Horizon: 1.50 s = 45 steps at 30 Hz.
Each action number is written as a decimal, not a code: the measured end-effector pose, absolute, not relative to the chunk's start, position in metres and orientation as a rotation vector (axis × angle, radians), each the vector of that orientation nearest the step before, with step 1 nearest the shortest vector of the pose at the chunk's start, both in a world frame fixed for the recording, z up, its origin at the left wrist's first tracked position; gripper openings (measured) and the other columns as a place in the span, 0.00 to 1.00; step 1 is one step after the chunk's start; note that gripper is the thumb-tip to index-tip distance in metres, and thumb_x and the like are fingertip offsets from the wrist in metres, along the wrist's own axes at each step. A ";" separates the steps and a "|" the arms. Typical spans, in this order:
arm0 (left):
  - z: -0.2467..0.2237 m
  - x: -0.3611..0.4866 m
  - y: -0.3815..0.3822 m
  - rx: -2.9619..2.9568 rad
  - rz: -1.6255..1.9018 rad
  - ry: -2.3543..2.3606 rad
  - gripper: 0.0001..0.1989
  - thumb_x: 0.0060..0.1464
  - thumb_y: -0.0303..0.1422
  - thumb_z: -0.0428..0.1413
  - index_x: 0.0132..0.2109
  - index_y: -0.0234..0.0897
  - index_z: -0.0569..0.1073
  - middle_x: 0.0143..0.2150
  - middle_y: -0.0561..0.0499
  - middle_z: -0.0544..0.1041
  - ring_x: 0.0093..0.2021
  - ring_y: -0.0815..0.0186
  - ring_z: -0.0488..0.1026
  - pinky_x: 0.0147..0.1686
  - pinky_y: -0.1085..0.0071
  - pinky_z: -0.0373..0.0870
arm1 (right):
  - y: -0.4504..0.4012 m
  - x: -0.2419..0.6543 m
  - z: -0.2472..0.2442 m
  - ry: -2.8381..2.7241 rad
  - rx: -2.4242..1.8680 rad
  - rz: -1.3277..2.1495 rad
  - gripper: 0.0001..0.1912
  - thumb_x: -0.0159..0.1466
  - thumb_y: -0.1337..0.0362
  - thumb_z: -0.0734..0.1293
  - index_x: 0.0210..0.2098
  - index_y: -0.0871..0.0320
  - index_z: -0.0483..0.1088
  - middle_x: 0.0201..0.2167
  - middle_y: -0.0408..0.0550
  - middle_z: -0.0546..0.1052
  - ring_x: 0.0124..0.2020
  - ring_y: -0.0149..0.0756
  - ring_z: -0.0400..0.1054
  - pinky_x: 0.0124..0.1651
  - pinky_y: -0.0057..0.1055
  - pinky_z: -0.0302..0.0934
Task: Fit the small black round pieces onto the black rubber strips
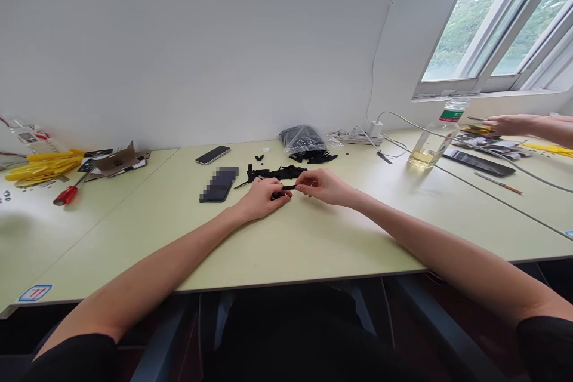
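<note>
Between my two hands, low over the table, is a small black strip [289,188]. My left hand [264,197] has its fingers closed round the strip's left part, with more black material under the fingers. The right end of the strip is pinched in the fingertips of my right hand [323,186]. Just behind both hands lies a heap of black pieces [280,172]. A clear plastic bag of dark pieces [304,139] sits farther back, near the wall. Two small black pieces [259,158] lie left of the bag.
Two phones [213,154] [219,185] lie left of the heap. A red screwdriver [65,196] and yellow items [45,167] are at far left. At right stand a power strip [358,138] and a bottle of yellowish liquid [425,152]; beyond it, another person's hand [510,125] holds something.
</note>
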<state>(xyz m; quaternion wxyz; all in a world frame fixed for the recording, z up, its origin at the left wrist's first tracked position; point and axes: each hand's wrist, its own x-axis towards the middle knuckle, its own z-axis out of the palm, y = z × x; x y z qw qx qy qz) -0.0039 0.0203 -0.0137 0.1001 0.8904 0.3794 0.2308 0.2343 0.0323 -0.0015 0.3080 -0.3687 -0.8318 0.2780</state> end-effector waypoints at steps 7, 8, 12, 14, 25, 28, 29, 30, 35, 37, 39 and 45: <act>-0.014 0.000 0.021 2.423 0.798 1.057 0.10 0.60 0.39 0.58 0.40 0.38 0.80 0.39 0.49 0.80 0.37 0.62 0.74 0.42 0.65 0.68 | 0.026 0.232 -0.002 -2.337 -0.927 0.876 0.09 0.63 0.59 0.67 0.36 0.58 0.76 0.25 0.43 0.76 0.27 0.31 0.67 0.31 0.29 0.58; -0.013 0.000 0.021 2.350 0.826 1.048 0.10 0.59 0.39 0.59 0.39 0.37 0.80 0.38 0.49 0.80 0.36 0.63 0.74 0.40 0.67 0.68 | 0.026 0.231 -0.002 -2.338 -0.929 0.879 0.09 0.63 0.60 0.67 0.36 0.58 0.76 0.25 0.43 0.76 0.27 0.31 0.67 0.31 0.28 0.58; -0.010 0.002 0.018 2.122 0.889 1.048 0.13 0.58 0.41 0.60 0.40 0.36 0.81 0.37 0.49 0.82 0.36 0.64 0.74 0.37 0.70 0.67 | 0.026 0.230 -0.004 -2.263 -0.965 0.893 0.09 0.63 0.59 0.67 0.35 0.59 0.74 0.24 0.43 0.75 0.26 0.31 0.67 0.30 0.28 0.58; -0.010 0.003 0.016 2.059 0.893 1.051 0.14 0.57 0.43 0.60 0.40 0.36 0.81 0.37 0.49 0.82 0.36 0.64 0.74 0.37 0.70 0.67 | 0.026 0.229 -0.005 -2.235 -0.964 0.906 0.10 0.64 0.57 0.66 0.34 0.59 0.73 0.23 0.44 0.75 0.26 0.32 0.68 0.30 0.28 0.59; -0.008 0.005 0.012 1.957 0.891 1.054 0.21 0.57 0.50 0.60 0.41 0.35 0.83 0.35 0.49 0.81 0.34 0.66 0.72 0.32 0.72 0.64 | 0.027 0.228 -0.008 -2.203 -1.007 0.867 0.15 0.64 0.52 0.67 0.34 0.59 0.74 0.23 0.45 0.75 0.25 0.32 0.66 0.29 0.29 0.57; -0.008 0.005 0.010 1.960 0.858 1.024 0.21 0.54 0.50 0.63 0.43 0.36 0.83 0.35 0.49 0.81 0.33 0.67 0.72 0.32 0.73 0.65 | 0.027 0.227 -0.008 -2.199 -1.017 0.830 0.13 0.63 0.54 0.67 0.33 0.59 0.75 0.25 0.46 0.76 0.26 0.32 0.66 0.29 0.29 0.57; -0.009 0.005 0.009 1.962 0.862 1.010 0.20 0.53 0.48 0.65 0.43 0.36 0.83 0.36 0.49 0.81 0.33 0.67 0.72 0.32 0.73 0.65 | 0.026 0.227 -0.008 -2.198 -1.016 0.820 0.13 0.62 0.55 0.67 0.33 0.59 0.75 0.26 0.46 0.76 0.26 0.32 0.66 0.29 0.29 0.58; -0.010 0.006 0.009 1.964 0.872 1.003 0.19 0.53 0.47 0.65 0.43 0.36 0.83 0.36 0.49 0.81 0.33 0.67 0.73 0.33 0.73 0.66 | 0.026 0.227 -0.008 -2.198 -1.013 0.817 0.12 0.62 0.56 0.67 0.32 0.59 0.75 0.26 0.46 0.76 0.27 0.32 0.66 0.30 0.29 0.58; -0.014 0.007 0.013 1.992 0.907 1.036 0.13 0.55 0.42 0.64 0.39 0.36 0.81 0.35 0.50 0.81 0.31 0.68 0.72 0.32 0.73 0.65 | 0.026 0.228 -0.008 -2.227 -0.999 0.853 0.13 0.64 0.56 0.66 0.33 0.59 0.75 0.25 0.45 0.75 0.26 0.31 0.64 0.29 0.28 0.56; -0.014 0.006 0.014 1.988 0.912 1.028 0.13 0.56 0.42 0.63 0.39 0.36 0.81 0.35 0.50 0.81 0.33 0.68 0.72 0.33 0.72 0.66 | 0.026 0.228 -0.008 -2.238 -0.987 0.861 0.14 0.64 0.54 0.66 0.33 0.59 0.75 0.25 0.44 0.75 0.26 0.31 0.64 0.29 0.28 0.57; -0.014 0.005 0.015 1.965 0.914 1.011 0.13 0.56 0.42 0.63 0.39 0.35 0.80 0.36 0.50 0.81 0.34 0.67 0.73 0.34 0.72 0.66 | 0.027 0.228 -0.008 -2.237 -0.969 0.877 0.14 0.65 0.54 0.66 0.34 0.58 0.74 0.25 0.45 0.75 0.26 0.31 0.65 0.30 0.28 0.58; -0.018 0.004 0.022 1.874 0.918 0.940 0.14 0.55 0.42 0.63 0.41 0.35 0.80 0.35 0.49 0.79 0.34 0.67 0.72 0.33 0.72 0.64 | 0.028 0.228 -0.009 -2.182 -0.959 0.954 0.12 0.65 0.55 0.66 0.36 0.58 0.73 0.25 0.45 0.75 0.27 0.33 0.68 0.31 0.29 0.61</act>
